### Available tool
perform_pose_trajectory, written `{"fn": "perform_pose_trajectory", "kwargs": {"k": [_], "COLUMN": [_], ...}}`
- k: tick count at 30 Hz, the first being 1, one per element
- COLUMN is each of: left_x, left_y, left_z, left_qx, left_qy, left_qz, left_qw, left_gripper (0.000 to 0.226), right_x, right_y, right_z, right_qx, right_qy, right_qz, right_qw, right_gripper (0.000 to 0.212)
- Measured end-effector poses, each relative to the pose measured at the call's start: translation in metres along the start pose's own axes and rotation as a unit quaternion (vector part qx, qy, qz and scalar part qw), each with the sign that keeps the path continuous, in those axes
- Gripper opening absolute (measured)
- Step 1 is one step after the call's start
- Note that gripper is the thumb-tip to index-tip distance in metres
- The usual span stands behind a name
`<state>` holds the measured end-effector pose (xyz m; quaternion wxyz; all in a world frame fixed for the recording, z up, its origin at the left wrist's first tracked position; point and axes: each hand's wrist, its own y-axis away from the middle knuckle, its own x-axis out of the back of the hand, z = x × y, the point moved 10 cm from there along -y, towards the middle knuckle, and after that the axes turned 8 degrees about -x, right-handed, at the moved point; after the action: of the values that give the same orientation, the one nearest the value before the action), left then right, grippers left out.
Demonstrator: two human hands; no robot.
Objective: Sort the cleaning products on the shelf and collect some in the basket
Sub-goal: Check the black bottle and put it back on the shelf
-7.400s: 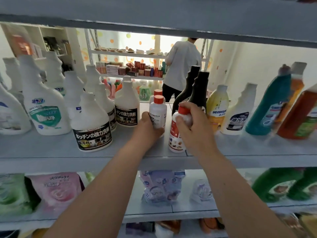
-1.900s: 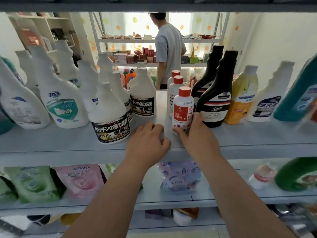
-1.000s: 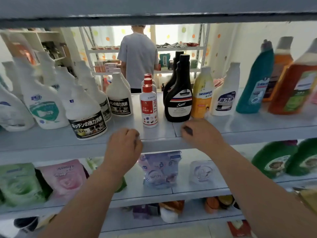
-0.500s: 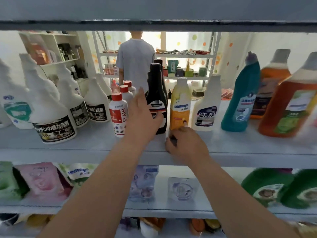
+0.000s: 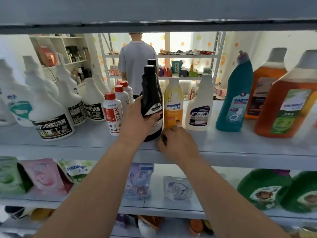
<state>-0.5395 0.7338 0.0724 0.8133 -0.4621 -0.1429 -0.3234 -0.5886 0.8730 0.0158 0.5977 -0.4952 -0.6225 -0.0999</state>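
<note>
My left hand [image 5: 139, 118] is wrapped around the front black bottle [image 5: 151, 93], which stands on the grey shelf [image 5: 240, 145]; a second black bottle [image 5: 152, 62] is right behind it. My right hand [image 5: 177, 145] rests on the shelf's front edge with its fingers curled, just below the yellow seaways bottle [image 5: 173, 103], holding nothing. Left of the black bottle stand three red-capped white stain-remover bottles [image 5: 112, 114] in a row. No basket is in view.
White spray bottles [image 5: 51, 114] crowd the shelf's left. To the right stand a white degreaser bottle [image 5: 199, 109], a teal toilet cleaner [image 5: 234, 98] and orange bottles [image 5: 288, 103]. Refill pouches [image 5: 44, 176] and green bottles [image 5: 264, 189] fill the lower shelf. A person [image 5: 135, 64] stands behind.
My left hand has closed around the black bottle it was reaching for. My right hand has stayed at the shelf edge. The view has shifted slightly.
</note>
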Motion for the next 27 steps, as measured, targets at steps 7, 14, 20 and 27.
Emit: {"fn": "perform_pose_trajectory", "kwargs": {"k": [7,14,20,27], "left_x": [-0.003,0.04,0.064,0.077], "left_y": [0.031,0.081,0.155,0.223], "left_z": [-0.019,-0.013,-0.027,-0.062], "left_qx": [0.051,0.083,0.154,0.201], "left_qy": [0.085,0.173,0.31,0.322], "left_qz": [-0.036,-0.075,-0.143,-0.135], "left_qw": [0.994,0.979,0.927,0.915], "left_gripper": [0.057,0.05,0.036,0.015], "right_x": [0.002,0.005,-0.027,-0.07], "right_y": [0.014,0.042,0.109,0.167], "right_z": [-0.003,0.003,-0.057,-0.094], "right_qx": [0.009,-0.104,-0.187,-0.295], "right_qy": [0.018,-0.224,-0.616,-0.671], "right_qz": [0.032,-0.057,-0.156,-0.156], "right_qw": [0.999,0.967,0.749,0.662], "right_gripper": [0.033,0.033,0.03,0.036]}}
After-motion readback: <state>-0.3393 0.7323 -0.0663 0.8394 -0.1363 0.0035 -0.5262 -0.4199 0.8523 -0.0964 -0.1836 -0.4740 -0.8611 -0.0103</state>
